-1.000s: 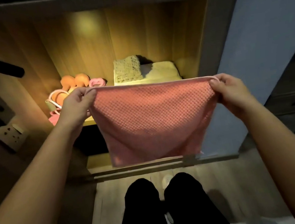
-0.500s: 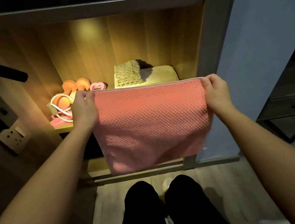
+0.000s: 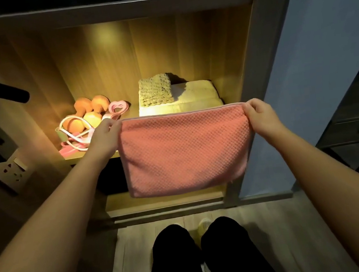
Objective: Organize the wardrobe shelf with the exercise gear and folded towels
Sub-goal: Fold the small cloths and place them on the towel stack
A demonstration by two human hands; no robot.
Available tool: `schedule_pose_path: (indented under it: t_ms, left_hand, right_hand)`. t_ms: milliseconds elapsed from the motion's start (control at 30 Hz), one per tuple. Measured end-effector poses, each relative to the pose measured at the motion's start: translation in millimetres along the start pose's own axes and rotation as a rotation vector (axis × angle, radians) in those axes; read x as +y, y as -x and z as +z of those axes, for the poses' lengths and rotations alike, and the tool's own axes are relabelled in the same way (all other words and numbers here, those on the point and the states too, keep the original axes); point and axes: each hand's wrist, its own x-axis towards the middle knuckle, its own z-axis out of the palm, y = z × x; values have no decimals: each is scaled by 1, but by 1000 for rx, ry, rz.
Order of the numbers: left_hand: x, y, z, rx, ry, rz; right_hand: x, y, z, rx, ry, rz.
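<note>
Both arms reach forward at mid-frame — the left hand (image 3: 104, 136) and right hand (image 3: 259, 113) each pinch a top corner of the pink waffle-weave towel (image 3: 185, 153), which hangs flat and doubled before the lit wooden wardrobe shelf (image 3: 89, 158). Behind it, folded cream towels (image 3: 193, 94) sit right of centre — orange dumbbells (image 3: 88, 107) at centre left.

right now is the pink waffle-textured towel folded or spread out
Spread out: the pink waffle-textured towel hangs flat, its top corners pinched by the left hand and right hand. Whether it is doubled over, cannot tell.
</note>
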Motion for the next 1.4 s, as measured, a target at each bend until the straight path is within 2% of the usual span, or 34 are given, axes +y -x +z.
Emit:
schedule_pose_path:
  t_ms: [267, 500, 667, 767, 833, 900, 1033, 1100, 1200, 1300, 1400]
  left_hand:
    - [-20, 29, 3, -64, 157, -46]
    - [-82, 90, 0, -315, 89, -75]
    - [-116, 123, -2, -426, 43, -97]
    - [-123, 131, -7, -497, 57, -124]
    - [-125, 136, -14, -599, 112, -154]
    - [-123, 144, -24, -771, 176, -222]
    - [-135, 156, -38, -1117, 209, -366]
    - [-145, 163, -41, -1256, 271, -421]
    - [-158, 174, -42, -1385, 363, -541]
    - [-168, 180, -39, -1310, 385, -583]
    - [-167, 182, -29, -1035, 316, -588]
  right_hand:
    - [23, 32, -3, -144, -238, 71]
    - [81, 103, -6, -445, -325, 290]
    - [116, 144, -8, -587, -266, 353]
    - [120, 158, -13, -688, -373, 402]
    - [121, 165, -18, -808, -457, 447]
    - [125, 172, -24, -952, -500, 500]
    - [124, 187, -34, -1245, -389, 560]
    - [122, 194, -37, -1343, -362, 550]
    - [126, 205, -42, -1424, -468, 597]
    - [130, 211, -42, -1336, -541, 655]
    - [135, 209, -31, -1112, -519, 663]
